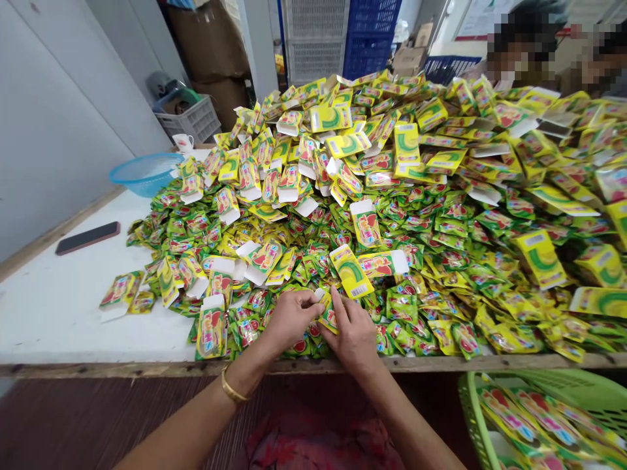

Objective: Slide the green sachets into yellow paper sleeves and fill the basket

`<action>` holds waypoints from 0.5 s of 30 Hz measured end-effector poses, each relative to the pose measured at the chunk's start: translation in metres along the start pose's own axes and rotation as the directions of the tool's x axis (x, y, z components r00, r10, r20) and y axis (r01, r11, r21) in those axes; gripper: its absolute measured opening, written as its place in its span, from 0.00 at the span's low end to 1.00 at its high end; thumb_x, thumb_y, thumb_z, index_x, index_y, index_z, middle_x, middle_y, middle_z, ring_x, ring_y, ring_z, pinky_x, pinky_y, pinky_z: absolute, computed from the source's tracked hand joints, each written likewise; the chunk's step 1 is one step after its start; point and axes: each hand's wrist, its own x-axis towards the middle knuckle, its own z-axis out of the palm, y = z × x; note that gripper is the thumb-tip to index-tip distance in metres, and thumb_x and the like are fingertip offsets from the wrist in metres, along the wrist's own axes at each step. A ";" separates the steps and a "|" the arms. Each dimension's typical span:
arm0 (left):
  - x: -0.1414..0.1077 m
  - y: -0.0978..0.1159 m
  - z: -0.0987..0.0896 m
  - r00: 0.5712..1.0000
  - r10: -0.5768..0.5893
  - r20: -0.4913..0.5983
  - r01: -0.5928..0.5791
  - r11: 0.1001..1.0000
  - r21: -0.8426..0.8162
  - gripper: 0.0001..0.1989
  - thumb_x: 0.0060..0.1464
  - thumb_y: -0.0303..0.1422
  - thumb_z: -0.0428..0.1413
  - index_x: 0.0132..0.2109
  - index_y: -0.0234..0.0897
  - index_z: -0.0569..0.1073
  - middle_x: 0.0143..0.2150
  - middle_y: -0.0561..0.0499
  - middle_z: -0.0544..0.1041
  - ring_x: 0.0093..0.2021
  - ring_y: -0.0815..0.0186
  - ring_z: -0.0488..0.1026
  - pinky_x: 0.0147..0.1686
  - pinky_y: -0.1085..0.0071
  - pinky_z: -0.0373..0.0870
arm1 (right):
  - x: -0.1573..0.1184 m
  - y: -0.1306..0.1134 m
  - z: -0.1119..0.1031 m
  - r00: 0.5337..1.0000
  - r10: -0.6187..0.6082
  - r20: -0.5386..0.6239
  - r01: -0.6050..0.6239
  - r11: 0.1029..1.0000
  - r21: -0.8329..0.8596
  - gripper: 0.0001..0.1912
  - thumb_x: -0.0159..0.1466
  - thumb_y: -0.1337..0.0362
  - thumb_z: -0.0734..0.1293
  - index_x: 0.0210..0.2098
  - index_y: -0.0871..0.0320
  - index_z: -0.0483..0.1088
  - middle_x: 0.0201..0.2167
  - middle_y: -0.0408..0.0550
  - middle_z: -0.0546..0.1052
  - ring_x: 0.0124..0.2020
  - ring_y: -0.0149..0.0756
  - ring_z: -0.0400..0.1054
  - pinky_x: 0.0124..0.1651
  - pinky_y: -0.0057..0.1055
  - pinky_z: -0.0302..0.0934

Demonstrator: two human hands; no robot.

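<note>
Below, the green basket holds yellow-green boxes.

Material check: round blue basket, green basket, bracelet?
Round blue basket: likely plastic, slight sheen, see-through wall.
Green basket: probably moulded plastic, satin, evenly perforated.
Bracelet: looks like polished metal, gold-toned, bright highlights; solid or plated, can't tell.

A dark phone lay on the white table at the left. Beyond it sat a blue basket and a white cup; stacked crates stood at the far side.
</note>
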 end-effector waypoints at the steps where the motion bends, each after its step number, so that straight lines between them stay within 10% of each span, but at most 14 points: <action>1: 0.001 -0.001 0.000 1.000 -0.002 0.011 0.002 1.000 0.007 0.12 0.41 0.37 0.52 0.19 0.36 0.61 0.18 0.58 0.59 0.23 0.72 0.56 0.25 0.74 0.54 | 0.000 0.000 0.000 1.000 -0.003 0.006 0.003 1.000 -0.004 0.33 0.65 0.52 0.58 0.64 0.63 0.49 0.43 0.55 0.71 0.41 0.41 0.63 0.42 0.35 0.59; 15: -0.005 0.005 0.000 0.990 -0.009 0.143 -0.011 0.990 0.138 0.11 0.46 0.34 0.48 0.19 0.37 0.61 0.18 0.57 0.58 0.22 0.70 0.55 0.25 0.73 0.51 | 0.001 0.000 -0.001 1.000 -0.008 0.015 0.008 1.000 -0.008 0.36 0.65 0.53 0.58 0.65 0.66 0.44 0.44 0.57 0.72 0.39 0.42 0.65 0.40 0.36 0.59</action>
